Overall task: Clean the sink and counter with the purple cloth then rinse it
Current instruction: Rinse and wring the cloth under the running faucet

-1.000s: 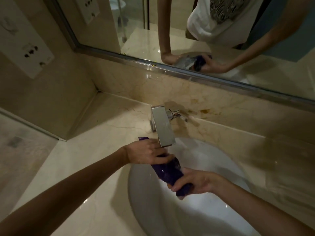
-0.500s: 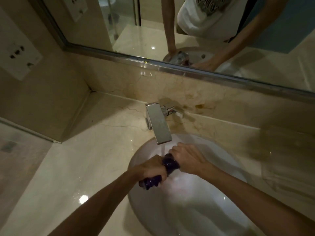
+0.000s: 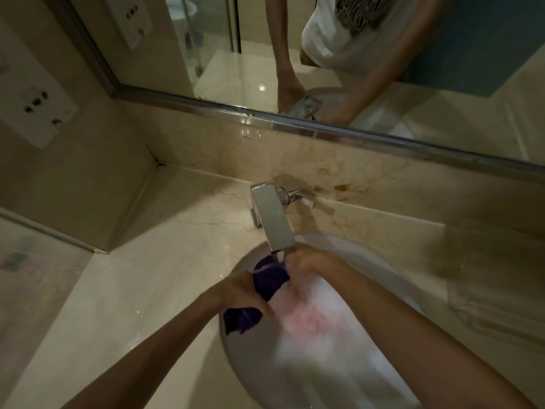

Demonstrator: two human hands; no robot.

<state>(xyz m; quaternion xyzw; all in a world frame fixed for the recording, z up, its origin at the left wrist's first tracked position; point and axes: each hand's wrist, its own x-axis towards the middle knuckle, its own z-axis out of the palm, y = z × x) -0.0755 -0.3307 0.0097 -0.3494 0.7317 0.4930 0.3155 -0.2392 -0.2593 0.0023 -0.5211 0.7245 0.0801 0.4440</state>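
L hand point(image 3: 240, 290) fingers curled tight round purple cloth point(image 3: 269, 280), loose end hanging at 7 o'clock. R hand point(image 3: 306, 262) grips cloth's 2 o'clock end. Cloth under water stream from faucet point(image 3: 272, 221), over sink point(image 3: 368, 364) at 12 o'clock rim.

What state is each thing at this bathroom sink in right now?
Faucet: on, thin stream falling.
Purple cloth: wet, bunched, under the stream.
Left hand: gripping the cloth.
Right hand: holding the cloth's upper end.
Sink: wet, with a pinkish tinge in the water.
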